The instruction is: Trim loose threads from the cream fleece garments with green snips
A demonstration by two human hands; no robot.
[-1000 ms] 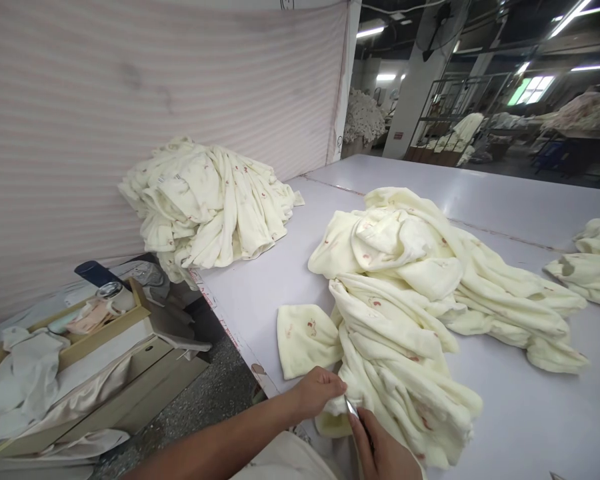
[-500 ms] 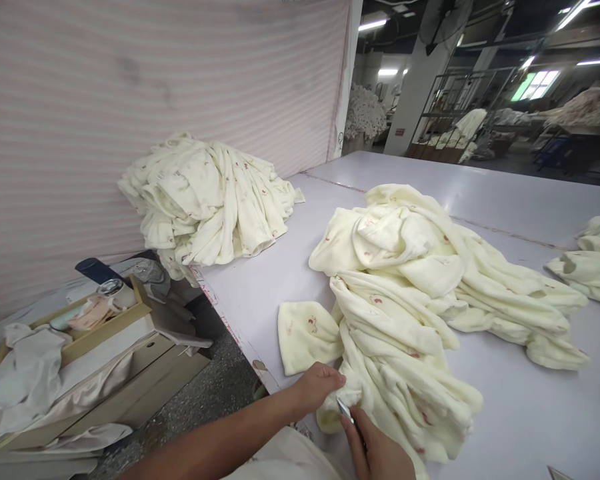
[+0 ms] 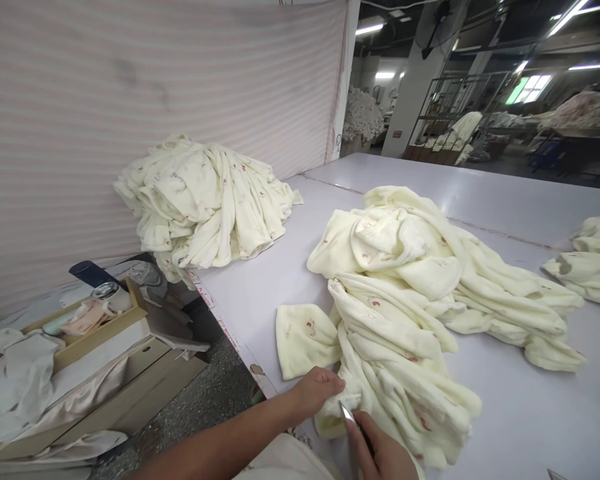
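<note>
White table [image 3: 260,293] in a garment workshop — left hand [image 3: 316,392] pinches cream garment [image 3: 405,400], right hand [image 3: 383,455] grips metal blade [image 3: 347,412].

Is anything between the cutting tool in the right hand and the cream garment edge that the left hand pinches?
Nothing visible. The left hand pinches the near edge of the cream garment, and the metal tool in the right hand points straight at that fold. Only the left hand itself sits close beside the tip.

left hand [image 3: 316,393], right hand [image 3: 381,455], both clenched
</note>
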